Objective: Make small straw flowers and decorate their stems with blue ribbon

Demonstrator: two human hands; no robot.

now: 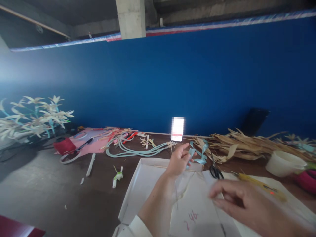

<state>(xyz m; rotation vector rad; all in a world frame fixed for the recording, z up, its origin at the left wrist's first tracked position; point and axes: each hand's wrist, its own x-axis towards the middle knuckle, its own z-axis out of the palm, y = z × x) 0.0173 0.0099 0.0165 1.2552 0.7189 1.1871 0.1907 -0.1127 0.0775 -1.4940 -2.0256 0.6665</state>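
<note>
Now the left hand (179,161) pinches a pale blue ribbon strip (198,154) over the far edge of the white tray (134,191).

The strip is thin and glossy and curls in loose loops, just in front of the dried leaves (247,144) on the tabletop (74,191). The right hand (237,200) is low, near the camera and blurred, so I cannot tell if it grasps something. Black scissors (216,171) lie between both hands. On the paper (195,197) red handwriting reads about "246".
</note>
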